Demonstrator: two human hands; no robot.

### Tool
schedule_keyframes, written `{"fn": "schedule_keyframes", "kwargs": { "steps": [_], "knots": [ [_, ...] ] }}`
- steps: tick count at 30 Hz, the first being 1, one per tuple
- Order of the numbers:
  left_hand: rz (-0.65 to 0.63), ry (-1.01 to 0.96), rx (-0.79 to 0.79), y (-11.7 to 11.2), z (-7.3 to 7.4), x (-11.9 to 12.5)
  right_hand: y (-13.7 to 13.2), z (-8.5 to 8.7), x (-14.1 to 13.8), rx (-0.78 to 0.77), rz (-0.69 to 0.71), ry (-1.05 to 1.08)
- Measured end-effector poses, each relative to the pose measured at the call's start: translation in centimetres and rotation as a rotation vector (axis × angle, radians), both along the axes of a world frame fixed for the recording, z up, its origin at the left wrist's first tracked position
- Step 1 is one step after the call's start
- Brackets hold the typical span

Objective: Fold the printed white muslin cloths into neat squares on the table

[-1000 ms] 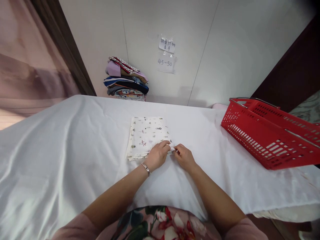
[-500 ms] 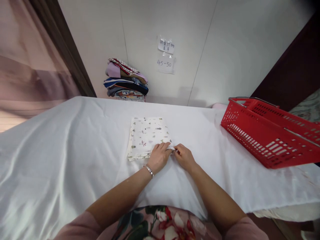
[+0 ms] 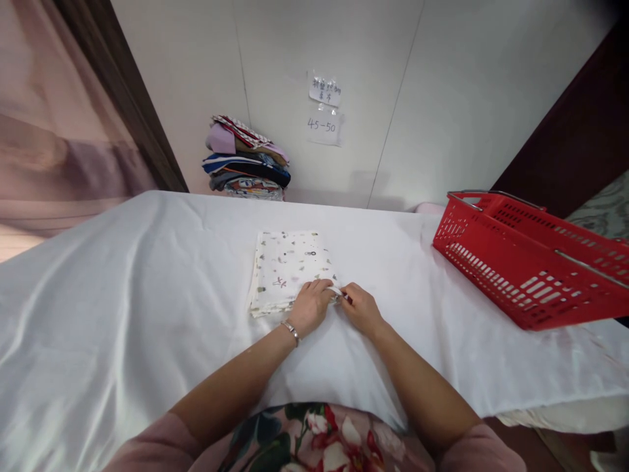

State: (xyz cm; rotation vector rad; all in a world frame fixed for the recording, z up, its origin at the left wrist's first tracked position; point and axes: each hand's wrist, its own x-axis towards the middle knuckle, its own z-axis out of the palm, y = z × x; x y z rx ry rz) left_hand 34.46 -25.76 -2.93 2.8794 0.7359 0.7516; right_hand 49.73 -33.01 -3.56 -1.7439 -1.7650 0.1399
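A folded white cloth (image 3: 289,259) with a small scattered print lies in layers in front of me. My left hand (image 3: 311,307) rests over its near right corner, fingers closed on the edge there. Just to the right, my right hand (image 3: 361,308) pinches the tip of that same corner between thumb and fingers. The corner is lifted a little and bent between the two hands. Part of the near edge is hidden under my left hand.
White fabric covers the table (image 3: 196,275), with creases on the left. A red plastic basket (image 3: 511,262) stands at the right. Behind the far edge is a stack of folded textiles (image 3: 248,157). Paper signs (image 3: 324,108) hang on the wall; a pink curtain (image 3: 63,131) is at left.
Both hands stay at the cloth's near right corner with only a slight shift of the fingers. The folded cloth keeps its place; the whole view has moved very slightly.
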Motion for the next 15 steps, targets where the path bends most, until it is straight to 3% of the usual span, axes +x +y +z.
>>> {"fn": "schedule_keyframes", "kwargs": {
  "steps": [7, 15],
  "knots": [
    [-0.058, -0.112, -0.164, 0.59, 0.14, -0.51, 0.13, 0.05, -0.19, 0.001, 0.011, -0.031],
    [0.002, -0.163, -0.23, 0.35, 0.04, -0.12, 0.14, 0.28, -0.64, -0.041, -0.012, -0.042]
  ]
}}
